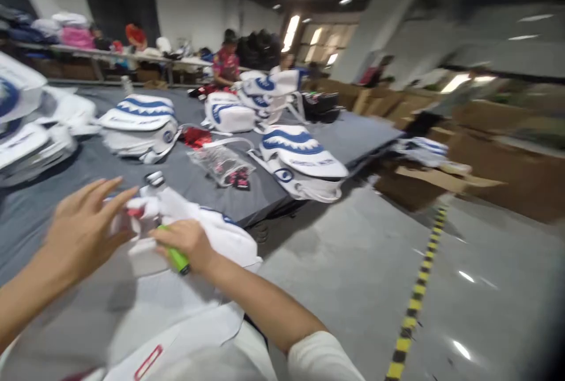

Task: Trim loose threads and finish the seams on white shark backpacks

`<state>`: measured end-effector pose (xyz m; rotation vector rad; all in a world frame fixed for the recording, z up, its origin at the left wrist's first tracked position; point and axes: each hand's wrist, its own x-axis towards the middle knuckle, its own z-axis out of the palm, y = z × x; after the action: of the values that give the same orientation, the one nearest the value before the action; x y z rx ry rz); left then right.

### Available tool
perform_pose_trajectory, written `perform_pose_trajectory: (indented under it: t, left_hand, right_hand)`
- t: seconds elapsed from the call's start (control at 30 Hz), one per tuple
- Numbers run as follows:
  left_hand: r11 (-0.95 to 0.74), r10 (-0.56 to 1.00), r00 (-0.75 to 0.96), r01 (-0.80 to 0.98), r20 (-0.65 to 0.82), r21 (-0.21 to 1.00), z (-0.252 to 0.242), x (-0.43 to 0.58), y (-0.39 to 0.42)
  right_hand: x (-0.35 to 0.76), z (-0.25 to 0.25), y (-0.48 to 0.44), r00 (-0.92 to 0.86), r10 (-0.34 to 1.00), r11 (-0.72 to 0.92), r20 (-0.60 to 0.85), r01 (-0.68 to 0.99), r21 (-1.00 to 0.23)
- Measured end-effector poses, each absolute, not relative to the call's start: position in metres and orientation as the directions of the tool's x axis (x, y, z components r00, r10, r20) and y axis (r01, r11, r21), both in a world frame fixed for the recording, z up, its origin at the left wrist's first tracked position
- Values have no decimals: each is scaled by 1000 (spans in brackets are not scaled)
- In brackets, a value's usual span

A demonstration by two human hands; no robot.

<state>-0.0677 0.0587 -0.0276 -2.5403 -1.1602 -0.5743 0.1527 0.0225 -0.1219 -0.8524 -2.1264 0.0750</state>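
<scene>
A white bag [229,237] with blue markings lies in front of me at the table's near edge, partly hidden by my hands. My right hand [189,242] is closed around a bright green tool with a black end [177,258]; its working end is too blurred to make out. To the left, my left hand [88,231] has its fingers stretched out and apart, beside a white piece of the bag with a small red spot. Whether its fingertips touch that piece, I cannot tell. A grey and black strap end [154,179] lies just beyond.
On the grey table [229,204] sit white-and-blue bags [304,163] and a clear plastic packet [225,163]. More white bags [30,145] are piled at left. People [226,63] stand at the far side. Cardboard boxes [507,169] and yellow-black floor tape [419,287] are on the right.
</scene>
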Motion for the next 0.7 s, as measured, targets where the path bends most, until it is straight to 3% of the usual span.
perform_pose_trajectory:
  t: [0.1,0.2,0.37,0.47,0.6,0.7]
  left_hand:
    - [-533,808,557,830,191,-164,-17,-50,74]
    - [-473,862,495,864,114,-174,-32,-34,97]
    - [-606,772,631,768,77,-208,-54,-24,106]
    - [-622,746,660,737,86,-265,-58,-23,99]
    - [-546,819,573,792,25,-275,-64,-21,103]
    - [-538,835,550,808,-16,-241,-68,-19,109]
  right_hand:
    - [148,-122,11,-348,602,783,719,433,-447]
    - [152,-127,2,-354,644,762,678,378,-526]
    - [169,-132,5,-377,716,698,587,366,-616]
    - [172,-132,12,-373,727,686,576,357,-634]
    - [172,-131,23,-413,716,695,563,349,-629]
    - [179,-130,35,-400,704,705,587,489,-513]
